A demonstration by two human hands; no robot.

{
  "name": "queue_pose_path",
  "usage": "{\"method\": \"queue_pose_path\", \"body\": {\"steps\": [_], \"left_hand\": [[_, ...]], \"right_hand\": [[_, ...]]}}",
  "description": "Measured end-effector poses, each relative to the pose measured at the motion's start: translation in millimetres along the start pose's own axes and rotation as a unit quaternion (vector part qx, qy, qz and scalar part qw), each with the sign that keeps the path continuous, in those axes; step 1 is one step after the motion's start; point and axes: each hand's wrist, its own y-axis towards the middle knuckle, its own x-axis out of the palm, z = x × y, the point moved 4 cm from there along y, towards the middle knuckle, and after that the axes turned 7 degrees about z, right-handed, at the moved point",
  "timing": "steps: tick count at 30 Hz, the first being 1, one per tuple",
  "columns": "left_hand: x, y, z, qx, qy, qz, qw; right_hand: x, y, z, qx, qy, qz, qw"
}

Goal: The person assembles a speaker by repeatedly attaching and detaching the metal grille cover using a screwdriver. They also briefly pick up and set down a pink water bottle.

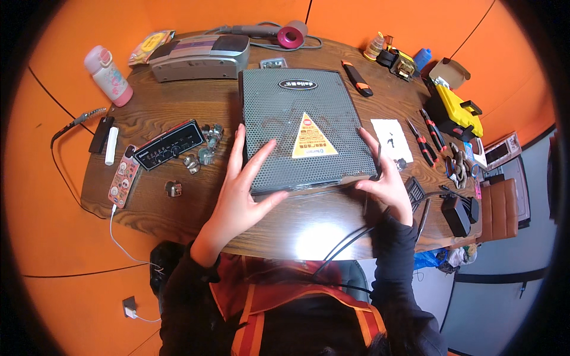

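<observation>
L head cam (wide fisheye) looks down/fwd over nearby table [154,207].

Grey mesh-patterned box [270,113], yellow-orange sticker [313,141], pink-and-white bottle [110,77], orange wall [65,154], brown wood-grained table [199,101]

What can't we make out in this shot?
All head view:
Mesh-topped box: underside, hidden by its top face.
Right hand: lower fingers, hidden behind the hand itself.
White paper: dark marks, too small to identify.
Yellow-and-black toolbox: inside, covered by its lid.
Small metal piece: function, too small to tell.
</observation>
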Motion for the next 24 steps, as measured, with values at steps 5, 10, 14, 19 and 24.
{"method": "queue_pose_path", "body": {"steps": [5, 10, 14, 19, 24], "left_hand": [[-1, -7, -5, -0.026, -0.010, 0.028, 0.999], [-5, -11, -8, -0.043, -0.083, 0.055, 0.994], [-18, -14, -5, -0.031, -0.041, 0.080, 0.995], [-23, -17, -14, -0.075, -0.126, 0.094, 0.985], [-22, -18, -21, -0.074, -0.143, 0.119, 0.980]], "right_hand": [[-3, -5, -1, 0.020, 0.014, 0.014, 1.000], [-6, -8, -1, 0.040, 0.053, 0.006, 0.998], [-4, -17, -4, 0.065, 0.098, -0.020, 0.993], [0, -20, -12, -0.006, -0.021, 0.006, 1.000], [7, -19, -18, -0.075, -0.113, 0.000, 0.991]]}}
